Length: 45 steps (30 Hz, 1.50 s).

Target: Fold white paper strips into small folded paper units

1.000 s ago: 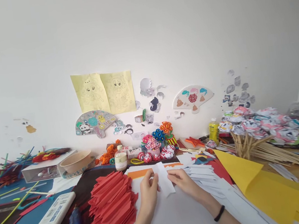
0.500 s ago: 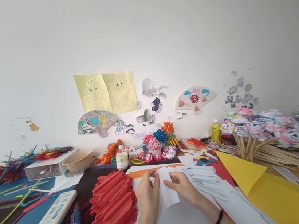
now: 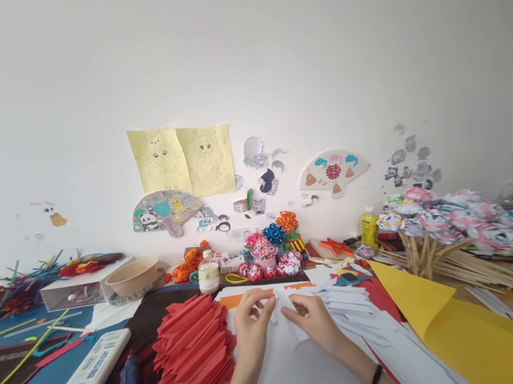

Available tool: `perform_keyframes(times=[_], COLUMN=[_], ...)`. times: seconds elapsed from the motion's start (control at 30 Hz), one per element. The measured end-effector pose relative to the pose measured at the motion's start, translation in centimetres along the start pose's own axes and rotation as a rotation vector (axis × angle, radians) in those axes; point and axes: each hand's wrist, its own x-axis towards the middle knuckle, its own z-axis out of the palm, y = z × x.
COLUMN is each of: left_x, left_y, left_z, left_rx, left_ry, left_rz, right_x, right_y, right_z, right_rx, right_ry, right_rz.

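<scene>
Both hands, left hand [image 3: 251, 326] and right hand [image 3: 312, 319], pinch a white paper strip [image 3: 284, 305] mid-fold, red folded pile [image 3: 193, 351] finished nearby, white strips [image 3: 349, 301] still waiting.

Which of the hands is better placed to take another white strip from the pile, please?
The right hand, probably. The pile of white paper strips lies directly beside it, while the left hand sits by the stack of folded red paper. Both pinch the white paper piece.
</scene>
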Motion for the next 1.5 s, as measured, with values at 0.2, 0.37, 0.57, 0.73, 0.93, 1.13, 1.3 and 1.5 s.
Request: perform_keyframes(times=[0.2, 0.37, 0.57, 0.73, 0.93, 1.13, 1.3, 1.5], left_x=[0.1, 0.1, 0.2, 0.2, 0.2, 0.1, 0.1, 0.0], left_y=[-1.0, -0.8, -1.1, -1.5, -1.2, -0.8, -0.9, -1.1], left_z=[0.5, 0.5, 0.3, 0.7, 0.8, 0.8, 0.9, 0.8], left_rx=[-0.144, -0.188, -0.168, -0.093, -0.114, -0.18, -0.165, -0.082], left_ry=[-0.095, -0.152, -0.186, -0.191, -0.194, -0.15, -0.143, -0.139], left_rz=[-0.245, -0.29, -0.273, -0.224, -0.224, -0.275, -0.3, -0.241], right_x=[0.1, 0.2, 0.3, 0.5, 0.5, 0.4, 0.5, 0.5], right_y=[-0.7, -0.8, -0.5, -0.4, -0.7, -1.0, -0.8, -0.4], right_z=[-0.5, -0.8, -1.2, -1.6, -1.6, -1.7, -1.7, -1.7], right_rx=[0.017, 0.062, 0.237, 0.28, 0.242, 0.191, 0.133, 0.085], right_ry=[0.035, 0.057, 0.007, -0.067, -0.044, -0.051, -0.051, -0.032], right_rz=[-0.039, -0.029, 0.006, 0.045, 0.021, 0.012, 0.005, 0.0])
